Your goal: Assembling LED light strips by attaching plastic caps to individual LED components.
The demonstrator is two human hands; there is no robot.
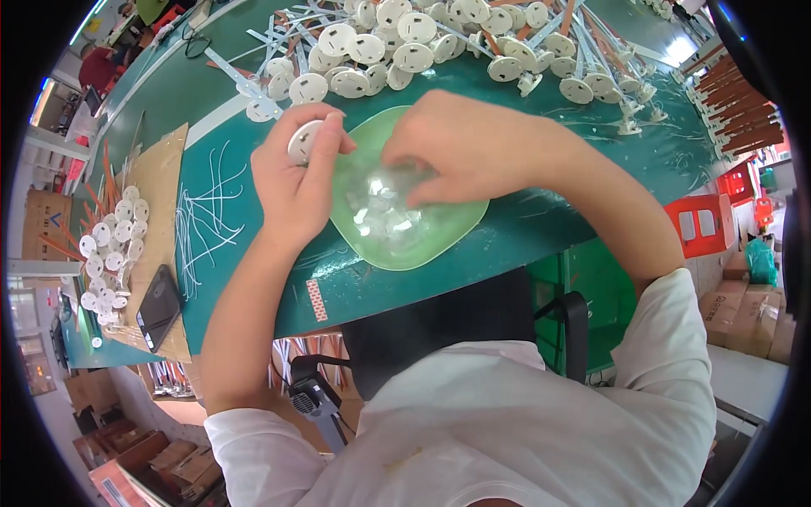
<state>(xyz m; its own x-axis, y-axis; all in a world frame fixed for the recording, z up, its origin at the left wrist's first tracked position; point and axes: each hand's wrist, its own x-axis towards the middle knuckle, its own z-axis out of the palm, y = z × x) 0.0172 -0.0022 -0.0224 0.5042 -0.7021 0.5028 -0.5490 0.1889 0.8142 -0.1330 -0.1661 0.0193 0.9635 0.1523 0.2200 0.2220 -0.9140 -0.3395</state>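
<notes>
In my left hand is a white round disc with small dark slots, pinched between thumb and fingers. Just right of it a light green bowl stands on the table, holding shiny, clear small pieces. My right hand is over the bowl, its fingers curled down and its thumb apart from them. Those fingers are slightly blurred, and no part shows between them. The back of the right hand hides the bowl's far right side.
White discs with metal strips and brown strips are heaped at the far side of the green table. Thin white wires lie at left, beside cardboard bearing a phone and more discs. A red bin is at right.
</notes>
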